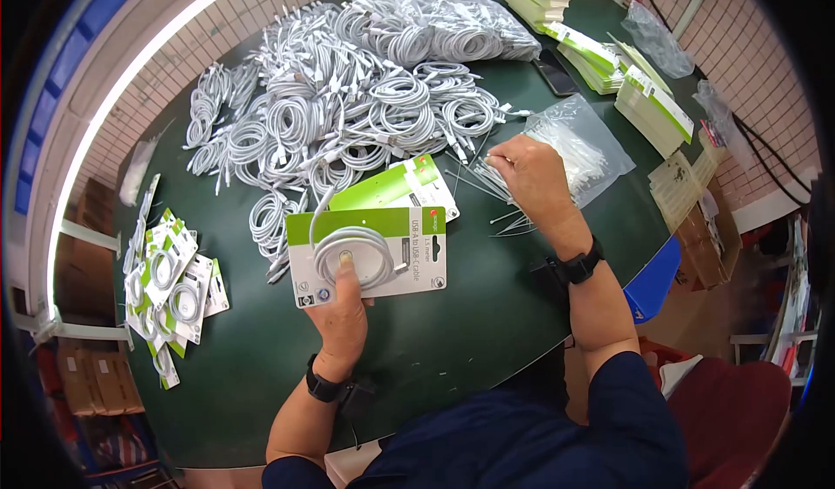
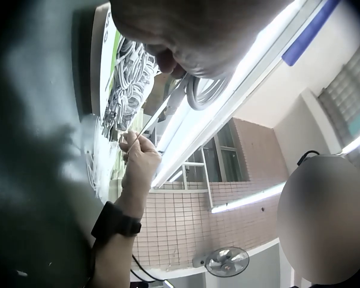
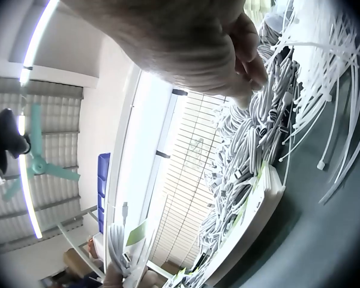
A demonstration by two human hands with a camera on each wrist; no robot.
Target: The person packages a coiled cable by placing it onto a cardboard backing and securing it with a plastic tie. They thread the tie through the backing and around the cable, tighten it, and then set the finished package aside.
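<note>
My left hand grips a white and green retail card marked as a USB-A to USB-C cable. Its thumb presses a coiled white cable flat against the front of the card. Over the loose cable ties at the right, the thumb and fingertips of my right hand come together in a pinch. A thin white cable tie runs from those fingertips in the left wrist view. Beside this hand lies a clear bag spilling white cable ties. Another green and white card lies behind the held one.
A large heap of coiled white cables covers the back of the dark green table. Carded cables are piled at the left. Stacks of cards and a phone sit at the right back, above a blue bin.
</note>
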